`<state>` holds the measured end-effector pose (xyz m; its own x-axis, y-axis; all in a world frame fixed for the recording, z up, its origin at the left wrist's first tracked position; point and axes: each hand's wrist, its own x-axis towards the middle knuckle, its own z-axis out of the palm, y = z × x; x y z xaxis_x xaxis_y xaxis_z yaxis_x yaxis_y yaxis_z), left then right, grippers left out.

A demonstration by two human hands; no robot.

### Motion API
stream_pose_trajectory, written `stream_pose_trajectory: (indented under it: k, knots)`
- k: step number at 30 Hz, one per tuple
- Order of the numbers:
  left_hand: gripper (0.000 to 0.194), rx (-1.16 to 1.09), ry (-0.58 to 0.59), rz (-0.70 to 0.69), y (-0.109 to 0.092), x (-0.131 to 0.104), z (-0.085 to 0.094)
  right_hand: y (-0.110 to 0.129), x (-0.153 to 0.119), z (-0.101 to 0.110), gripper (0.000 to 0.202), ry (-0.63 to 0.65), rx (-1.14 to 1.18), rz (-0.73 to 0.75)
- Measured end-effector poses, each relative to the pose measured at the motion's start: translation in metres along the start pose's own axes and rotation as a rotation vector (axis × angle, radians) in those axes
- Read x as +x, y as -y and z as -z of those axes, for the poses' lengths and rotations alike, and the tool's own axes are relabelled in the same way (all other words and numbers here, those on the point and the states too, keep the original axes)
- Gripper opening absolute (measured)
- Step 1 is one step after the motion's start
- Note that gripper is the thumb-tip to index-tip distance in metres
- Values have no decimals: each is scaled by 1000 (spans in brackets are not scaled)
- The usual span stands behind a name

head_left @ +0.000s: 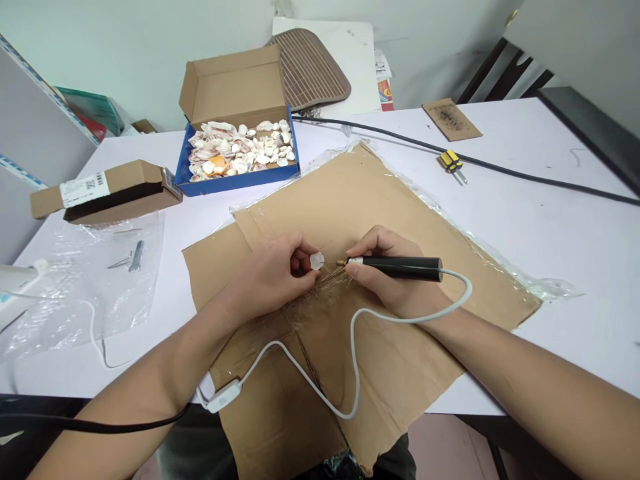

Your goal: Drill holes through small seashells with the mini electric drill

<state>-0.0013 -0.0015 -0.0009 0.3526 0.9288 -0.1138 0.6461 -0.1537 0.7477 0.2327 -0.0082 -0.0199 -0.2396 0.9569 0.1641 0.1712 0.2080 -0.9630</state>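
Between the thumb and fingers of my left hand [280, 270] is a small white shell [317, 261]. My right hand [395, 273] is closed around a black pen-like rotary tool [400, 267] with a white cable. The tool's thin bit points left, and its tip is at the shell's right edge; whether it touches cannot be made out. Both hands are over a brown cardboard sheet [360, 193]. Behind them at the upper left, an open blue box [245, 179] holds several shells.
A long cardboard box [120, 190] and a plastic bag with small metal tools [135, 257] lie left. A black cable [500, 169] crosses the back right, near a yellow-black screwdriver [451, 162] and a cardboard piece [450, 120]. The white cable [356, 347] loops below my hands.
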Motion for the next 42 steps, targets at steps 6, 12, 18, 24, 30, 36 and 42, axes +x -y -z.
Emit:
stream_pose_trajectory:
  k: [6, 12, 18, 24, 30, 36, 42]
  knots:
    - [17, 5, -6, -4, -1, 0, 0, 0, 0, 0, 9, -4, 9, -9]
    - [18, 18, -2, 15, -2, 1, 0, 2, -1, 0, 9, 2, 5, -17]
    - [18, 17, -3, 18, -1, 1, 0, 1, -1, 0, 10, -3, -5, -5]
    - [19, 28, 3, 37, -3, 0, 0, 3, 0, 0, 10, 2, -18, -10]
    - [18, 25, 8, 37, -3, 0, 1, 4, -1, 1, 10, 8, -33, -34]
    - [18, 28, 5, 36, -4, 0, 1, 2, 0, 1, 10, 5, -14, -16]
    - [18, 43, 4, 34, -4, 0, 0, 1, -1, 2, 10, 21, -11, -25]
